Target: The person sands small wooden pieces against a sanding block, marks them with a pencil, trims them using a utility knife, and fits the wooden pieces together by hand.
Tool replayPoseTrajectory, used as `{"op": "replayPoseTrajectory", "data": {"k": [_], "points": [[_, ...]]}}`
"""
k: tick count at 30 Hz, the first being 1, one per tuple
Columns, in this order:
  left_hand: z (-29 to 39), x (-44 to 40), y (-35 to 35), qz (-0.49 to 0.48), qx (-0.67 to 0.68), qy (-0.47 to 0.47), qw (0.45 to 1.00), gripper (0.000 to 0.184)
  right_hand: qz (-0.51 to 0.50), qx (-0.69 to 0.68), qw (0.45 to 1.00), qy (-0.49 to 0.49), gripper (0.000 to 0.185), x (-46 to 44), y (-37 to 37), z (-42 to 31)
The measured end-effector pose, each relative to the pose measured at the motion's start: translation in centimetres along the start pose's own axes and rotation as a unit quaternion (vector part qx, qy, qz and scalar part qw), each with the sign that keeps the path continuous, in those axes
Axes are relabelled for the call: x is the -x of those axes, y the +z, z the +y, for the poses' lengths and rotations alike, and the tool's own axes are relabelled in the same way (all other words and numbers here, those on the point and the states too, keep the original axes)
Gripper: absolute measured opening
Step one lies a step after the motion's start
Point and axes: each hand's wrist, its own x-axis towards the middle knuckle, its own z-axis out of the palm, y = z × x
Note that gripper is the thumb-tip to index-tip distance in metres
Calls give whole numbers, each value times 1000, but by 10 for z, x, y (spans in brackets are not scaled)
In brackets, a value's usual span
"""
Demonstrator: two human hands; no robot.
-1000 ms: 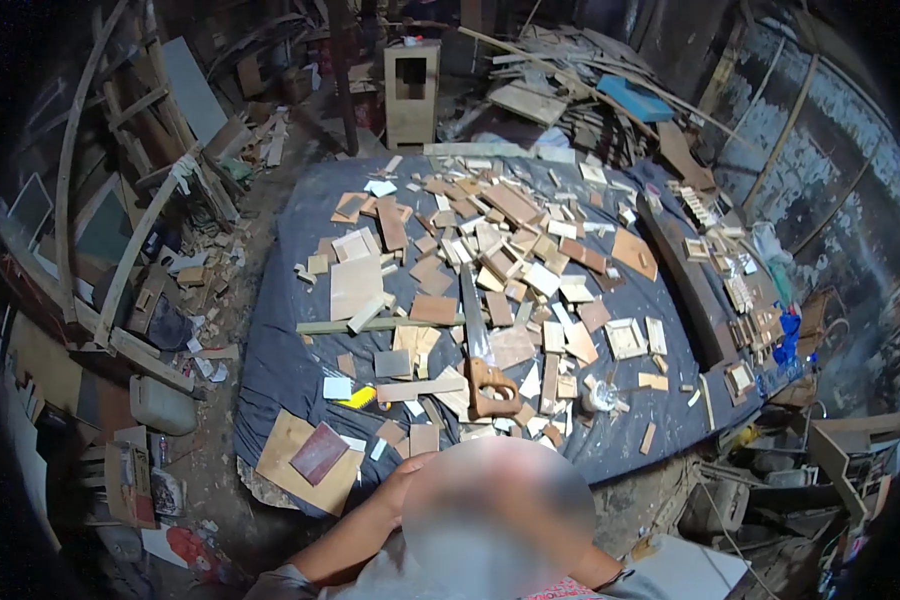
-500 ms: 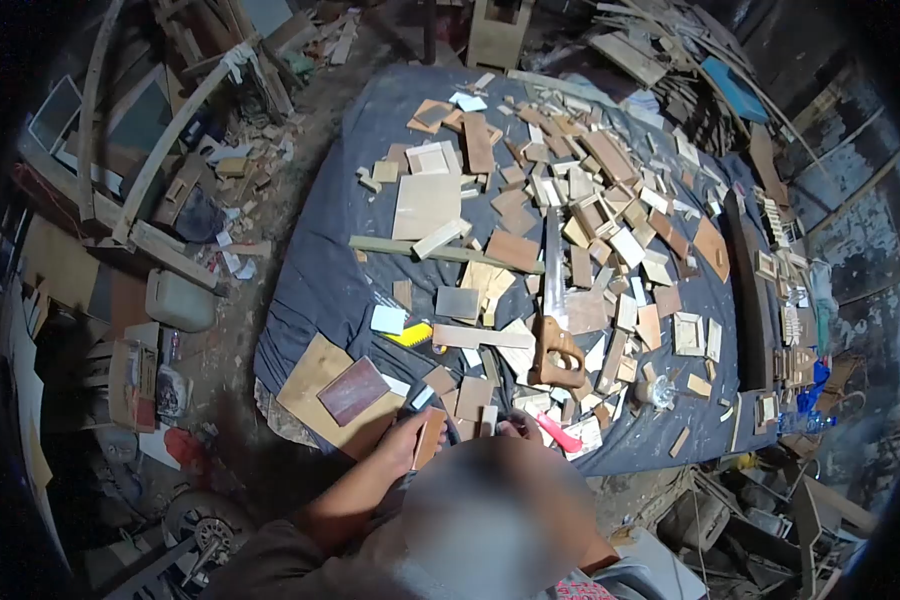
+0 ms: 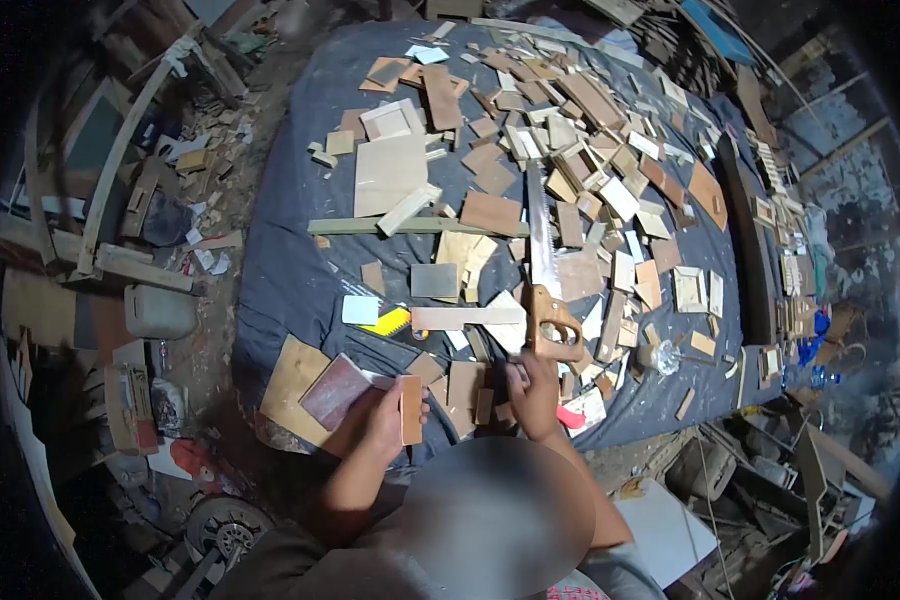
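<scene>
At the table's (image 3: 275, 290) near edge, the left hand (image 3: 382, 428) pinches one wooden block (image 3: 411, 412). The right hand's (image 3: 534, 398) fingers curl by the handsaw (image 3: 550, 325), grip unclear; many wood scraps (image 3: 620, 200) lie loose.

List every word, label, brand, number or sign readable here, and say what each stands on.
No text is readable.
Pink print on the person's clothing: too small and cut off by the picture's edge.
Elsewhere: any marks are too small or blurred to tell.

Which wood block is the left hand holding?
The brown block with the pale edge, gripped in the left hand; the blocks around it lie loose on the dark cloth.
</scene>
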Motion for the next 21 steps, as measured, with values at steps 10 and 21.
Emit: {"op": "replayPoseTrajectory", "data": {"k": [10,21], "points": [[11,-13,20,-16,-193,126,973,45,-31,203,978,-31,23,-74,39,10],[20,-9,21,-43,-275,301,912,39,-79,-218,968,99,14,-16,10,3]]}}
